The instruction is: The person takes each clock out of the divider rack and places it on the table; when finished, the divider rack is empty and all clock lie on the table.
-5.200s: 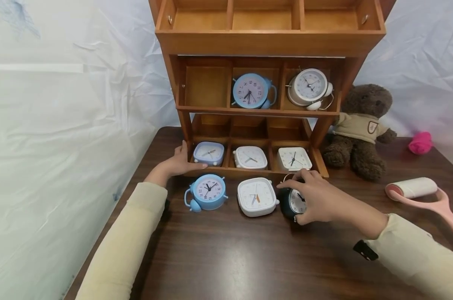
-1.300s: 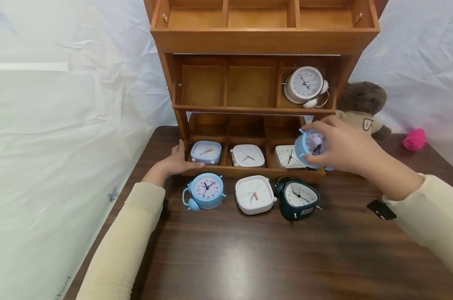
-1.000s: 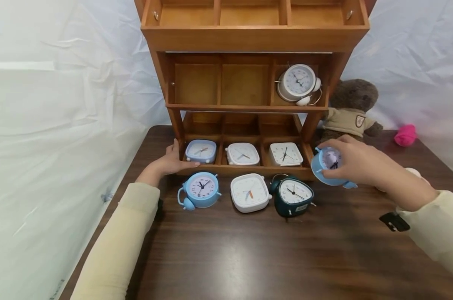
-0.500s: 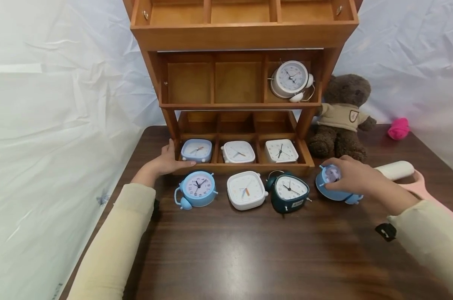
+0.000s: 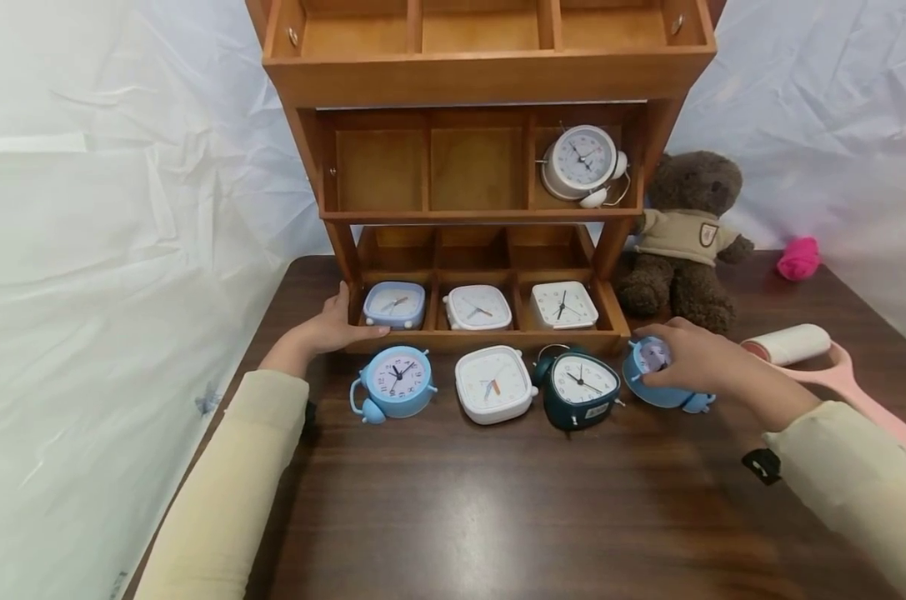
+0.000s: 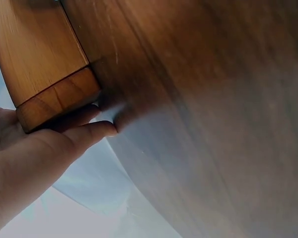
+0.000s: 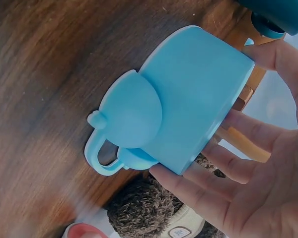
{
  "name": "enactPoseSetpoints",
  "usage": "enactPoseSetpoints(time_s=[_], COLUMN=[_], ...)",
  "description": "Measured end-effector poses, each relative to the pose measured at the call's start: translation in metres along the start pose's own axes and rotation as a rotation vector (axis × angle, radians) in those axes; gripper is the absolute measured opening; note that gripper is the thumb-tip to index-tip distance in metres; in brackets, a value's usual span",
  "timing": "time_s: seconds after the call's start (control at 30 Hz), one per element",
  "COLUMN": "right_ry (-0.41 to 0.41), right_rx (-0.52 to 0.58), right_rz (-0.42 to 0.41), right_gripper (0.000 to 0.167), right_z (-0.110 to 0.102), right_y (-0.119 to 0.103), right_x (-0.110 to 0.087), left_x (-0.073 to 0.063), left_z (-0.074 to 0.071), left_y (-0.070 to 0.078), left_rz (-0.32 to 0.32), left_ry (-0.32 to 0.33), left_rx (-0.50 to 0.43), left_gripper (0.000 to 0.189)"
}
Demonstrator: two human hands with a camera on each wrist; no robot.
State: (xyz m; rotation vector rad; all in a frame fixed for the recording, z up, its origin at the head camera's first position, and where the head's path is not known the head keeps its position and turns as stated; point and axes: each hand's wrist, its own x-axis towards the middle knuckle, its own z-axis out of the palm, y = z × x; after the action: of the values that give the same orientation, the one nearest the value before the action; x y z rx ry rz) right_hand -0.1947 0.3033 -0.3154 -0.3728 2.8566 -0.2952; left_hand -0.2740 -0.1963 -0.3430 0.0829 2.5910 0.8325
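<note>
My right hand [image 5: 696, 360] holds a light blue twin-bell alarm clock [image 5: 666, 397] by its round body, low at the table, right of a dark green alarm clock [image 5: 582, 392]. The right wrist view shows its blue back and handle [image 7: 188, 94], with thumb and fingers on opposite sides. My left hand [image 5: 323, 329] rests against the lower left corner of the wooden rack [image 5: 490, 79], thumb along the front edge and fingers up the side. A white alarm clock [image 5: 493, 385] and another blue alarm clock [image 5: 398, 382] stand left of the green one.
The rack's lowest tier holds a lilac clock [image 5: 395, 306] and two white ones, a rounded clock [image 5: 478, 307] and a square clock [image 5: 563, 305]. A white twin-bell clock [image 5: 583, 158] sits above. Right are a teddy bear [image 5: 681, 242], lint roller [image 5: 793, 343] and pink ball [image 5: 798, 258].
The right hand set the dark green clock down in the row, took the blue clock from the middle tier and lowered it to the right of the green one. The left hand kept its place.
</note>
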Motion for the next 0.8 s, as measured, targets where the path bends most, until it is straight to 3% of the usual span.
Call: enactPoseSetpoints(time_s=[0.2,0.3,0.37,0.47,0.63,0.8], right_ry=[-0.017,0.02,0.085,0.245,0.516,0.647], right_rx=[-0.026,-0.071,-0.088,-0.081,-0.064,-0.083], right_rz=[0.002,0.008,0.012,-0.005,-0.104,-0.138], right_gripper=[0.081,0.085,0.084,0.073,0.057,0.059], right_z=[-0.006,-0.018,-0.028,-0.043,-0.065,-0.086], right_y=[-0.004,-0.011,-0.02,-0.039,-0.072,-0.099], right_x=[0.0,0.004,0.007,0.013,0.025,0.039], left_x=[-0.001,-0.002,-0.003,-0.004,-0.005,-0.004], left_z=[0.0,0.0,0.0,0.0,-0.001,0.0], left_y=[-0.001,-0.001,0.0,-0.001,-0.001,-0.001], left_rz=[-0.006,-0.008,-0.01,-0.014,-0.016,-0.005], left_ry=[-0.013,-0.017,-0.019,-0.014,-0.009,-0.007], left_rx=[-0.015,-0.008,-0.002,0.001,-0.01,-0.029], left_gripper=[0.126,0.126,0.126,0.126,0.125,0.124])
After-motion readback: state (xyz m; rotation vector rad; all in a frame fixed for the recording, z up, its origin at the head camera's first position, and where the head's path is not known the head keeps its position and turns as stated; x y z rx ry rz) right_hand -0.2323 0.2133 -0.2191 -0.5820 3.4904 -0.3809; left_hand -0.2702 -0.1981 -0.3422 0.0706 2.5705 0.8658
